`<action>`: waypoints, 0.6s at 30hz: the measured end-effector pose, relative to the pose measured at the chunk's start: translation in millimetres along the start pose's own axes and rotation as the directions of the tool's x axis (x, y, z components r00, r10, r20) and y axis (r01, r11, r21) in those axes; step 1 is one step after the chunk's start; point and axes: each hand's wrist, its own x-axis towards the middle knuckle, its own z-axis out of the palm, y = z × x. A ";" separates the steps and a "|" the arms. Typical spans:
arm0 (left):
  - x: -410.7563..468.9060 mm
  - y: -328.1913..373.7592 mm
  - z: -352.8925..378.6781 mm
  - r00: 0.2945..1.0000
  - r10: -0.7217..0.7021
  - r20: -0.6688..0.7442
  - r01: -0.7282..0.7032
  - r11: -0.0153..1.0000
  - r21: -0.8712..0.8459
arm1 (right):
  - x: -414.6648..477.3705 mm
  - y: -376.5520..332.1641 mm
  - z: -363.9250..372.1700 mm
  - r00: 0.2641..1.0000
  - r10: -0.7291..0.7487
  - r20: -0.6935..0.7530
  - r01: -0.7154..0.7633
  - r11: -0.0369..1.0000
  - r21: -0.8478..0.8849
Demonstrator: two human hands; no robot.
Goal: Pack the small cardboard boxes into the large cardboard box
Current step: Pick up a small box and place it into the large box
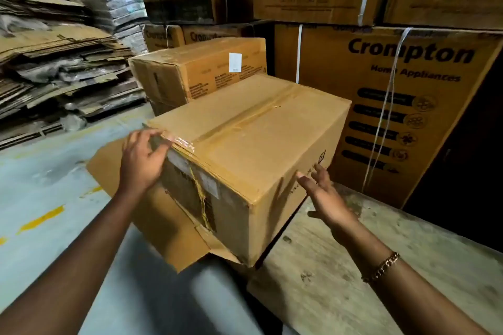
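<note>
Observed: the brown tape-sealed cardboard box (261, 139) appears to sit in the mouth of a larger brown cardboard carton (111, 168), whose flaps splay out to the left and toward you; how deep it has seated cannot be told. Your left hand (141, 156) curls over the near top corner at the tape end, fingers on the lid edge and thumb on the end face. Your right hand (324, 193) is spread flat with its fingertips at the right side face; blur hides whether they touch. Recommendation: bring the right palm fully against that side before shifting weight, keep the box level, and lower it squarely so the near flap is not trapped underneath. Mind the printed brown appliance carton (394, 106) standing just beside on the right, which likely leaves your right hand little room
</note>
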 end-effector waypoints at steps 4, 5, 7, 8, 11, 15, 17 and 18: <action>61.5 -51.0 -6.7 0.954 -0.280 0.111 0.284 0.959 -0.021 | 5.1 -8.6 38.2 0.992 0.120 -0.030 -0.115 0.984 0.135; 74.9 -59.6 -2.8 0.946 -0.288 0.146 0.296 0.954 -0.039 | 4.3 -12.6 46.8 0.987 0.151 -0.044 -0.144 0.979 0.143; 90.3 -66.8 4.0 0.921 -0.318 0.225 0.346 0.934 -0.093 | 5.6 -15.1 57.6 0.975 0.216 -0.045 -0.209 0.969 0.130; 97.0 -70.2 6.9 0.904 -0.337 0.264 0.380 0.915 -0.136 | 10.4 -10.8 61.4 0.972 0.231 -0.040 -0.226 0.969 0.101; 110.0 -80.1 18.9 0.861 -0.385 0.333 0.479 0.833 -0.276 | 7.4 -15.8 75.4 0.975 0.221 -0.038 -0.218 0.974 0.065; 115.4 -73.4 31.3 0.859 -0.399 0.320 0.503 0.772 -0.388 | 5.6 -10.9 83.4 0.976 0.198 -0.093 -0.187 0.975 0.117; 113.4 -60.8 33.9 0.871 -0.374 0.318 0.485 0.757 -0.438 | 2.5 -5.0 76.1 0.967 0.229 -0.116 -0.200 0.955 0.218; 111.7 -53.5 34.4 0.884 -0.348 0.312 0.461 0.759 -0.460 | 0.0 0.1 69.8 0.963 0.238 -0.126 -0.201 0.946 0.256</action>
